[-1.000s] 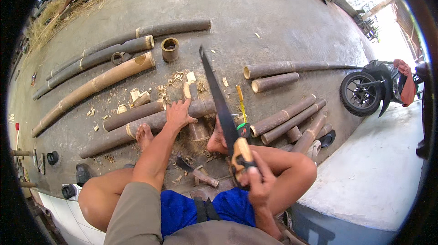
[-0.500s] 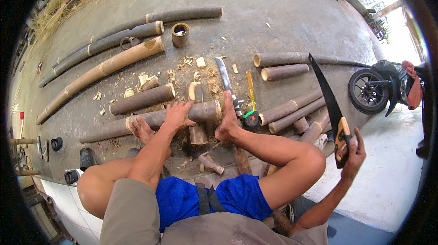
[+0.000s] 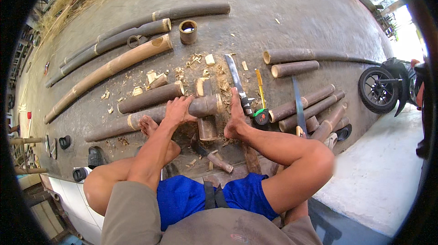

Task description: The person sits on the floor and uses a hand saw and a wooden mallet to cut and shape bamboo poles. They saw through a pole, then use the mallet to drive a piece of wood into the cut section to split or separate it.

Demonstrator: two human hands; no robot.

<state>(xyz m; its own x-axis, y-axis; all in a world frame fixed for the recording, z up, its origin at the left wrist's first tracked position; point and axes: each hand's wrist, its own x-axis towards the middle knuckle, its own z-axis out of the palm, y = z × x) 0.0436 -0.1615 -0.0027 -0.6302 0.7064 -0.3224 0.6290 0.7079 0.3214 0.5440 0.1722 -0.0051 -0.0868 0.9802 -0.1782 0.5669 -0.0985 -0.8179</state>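
My left hand [image 3: 179, 109] grips the top of a long dark bamboo pole [image 3: 157, 113], fingers curled over it. The pole lies across a short notched bamboo block [image 3: 207, 128], and my left foot [image 3: 148, 126] rests against it. My right foot [image 3: 232, 119] stands beyond the pole's cut end. My right hand is hidden behind my right leg; only a bit of that forearm [image 3: 297, 212] shows. A handsaw [image 3: 299, 101] points up beyond my right knee, its wooden handle mostly concealed. A curved-bladed knife with a wooden handle [image 3: 220, 161] lies between my legs.
A long-bladed knife [image 3: 236, 76] and a green tape measure [image 3: 261, 116] lie past my right foot. Wood chips [image 3: 153, 77] litter the floor. Bamboo poles [image 3: 112, 65] lie at left, shorter pieces [image 3: 303, 101] at right. A motorbike wheel [image 3: 376, 91] stands far right.
The saw has moved down and left, and my right hand has gone out of sight behind my leg. My left hand's spread fingers have closed over the pole. The view has shifted slightly.
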